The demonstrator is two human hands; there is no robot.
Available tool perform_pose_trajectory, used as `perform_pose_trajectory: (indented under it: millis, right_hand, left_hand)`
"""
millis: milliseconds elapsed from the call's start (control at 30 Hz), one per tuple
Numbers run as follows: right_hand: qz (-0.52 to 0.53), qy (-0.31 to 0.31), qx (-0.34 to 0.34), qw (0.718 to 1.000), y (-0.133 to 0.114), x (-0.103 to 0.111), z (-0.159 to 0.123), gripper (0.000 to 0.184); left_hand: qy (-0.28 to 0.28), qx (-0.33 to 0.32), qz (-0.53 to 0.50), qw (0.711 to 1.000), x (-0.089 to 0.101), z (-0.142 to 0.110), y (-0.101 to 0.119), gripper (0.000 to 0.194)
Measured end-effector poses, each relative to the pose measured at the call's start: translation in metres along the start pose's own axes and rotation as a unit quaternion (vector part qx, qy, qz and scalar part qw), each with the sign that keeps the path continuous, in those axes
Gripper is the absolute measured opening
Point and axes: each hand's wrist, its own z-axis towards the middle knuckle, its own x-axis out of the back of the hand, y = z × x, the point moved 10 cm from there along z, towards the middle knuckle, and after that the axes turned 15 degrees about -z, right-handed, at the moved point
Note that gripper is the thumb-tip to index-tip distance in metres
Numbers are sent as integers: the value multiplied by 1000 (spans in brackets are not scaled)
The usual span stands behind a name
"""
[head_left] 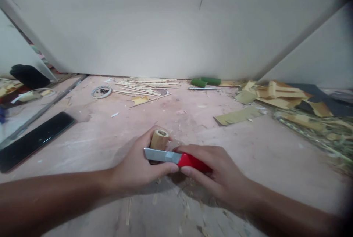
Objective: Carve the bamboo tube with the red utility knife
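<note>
My left hand (140, 160) is wrapped round a short bamboo tube (159, 140), which stands near upright with its hollow end facing up. In my right hand (215, 167) is a utility knife (193, 161) with a red handle and a silver blade end. The blade end points left and lies across the near side of the tube. My left thumb rests against the metal part close to the handle. Whether the blade's edge bites into the bamboo cannot be made out.
A black phone (35, 139) lies at left, near a round lid (101, 92) holding dark bits. Thin sticks (146, 86) and green tubes (205, 82) lie along the white panel (154, 27). Sandpaper (237, 115) and folded tan sheets (281, 95) are at right. Shavings litter the tabletop.
</note>
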Motion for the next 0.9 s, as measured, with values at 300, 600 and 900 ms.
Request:
perform_pose_trajectory:
  millis: [300,600,900]
  right_hand:
    - [30,-2,0,1000,-2,2,1,24]
    - [20,-6,-5,1000,0,0,-1,20]
    - [33,7,-16,999,2,-1,-5,24]
  left_hand:
    - [-23,-2,-7,1000,-3,0,0,50]
    - [-23,5,1,1000,-4,-1,-1,41]
    - [-14,5,51,999,-4,0,1,37]
